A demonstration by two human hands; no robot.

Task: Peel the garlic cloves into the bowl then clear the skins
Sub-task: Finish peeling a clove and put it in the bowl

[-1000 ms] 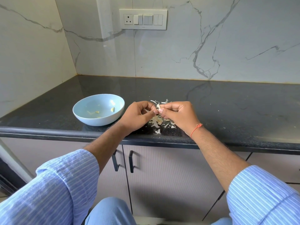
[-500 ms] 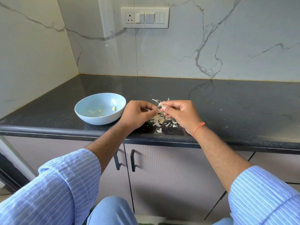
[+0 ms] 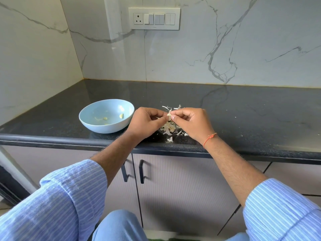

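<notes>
A pale garlic clove (image 3: 169, 114) is pinched between the fingertips of my left hand (image 3: 145, 124) and my right hand (image 3: 191, 124), held just above the black counter (image 3: 243, 119). Under and behind the hands lies a loose heap of papery garlic skins (image 3: 169, 128). A light blue bowl (image 3: 90, 119) stands to the left of my left hand, close to the counter's front edge. Inside it lie a few small peeled garlic cloves (image 3: 121, 116). Part of the skin heap is hidden by my hands.
The counter runs along a white marble wall with a switch panel (image 3: 154, 18) high up. A side wall closes the left end. Below the front edge are cabinet doors with dark handles (image 3: 141, 171). A thin orange thread circles my right wrist (image 3: 209, 139).
Both hands stay pinched together on the clove over the skin heap, with only small finger shifts. The camera view has drifted slightly; the bowl stays put.
</notes>
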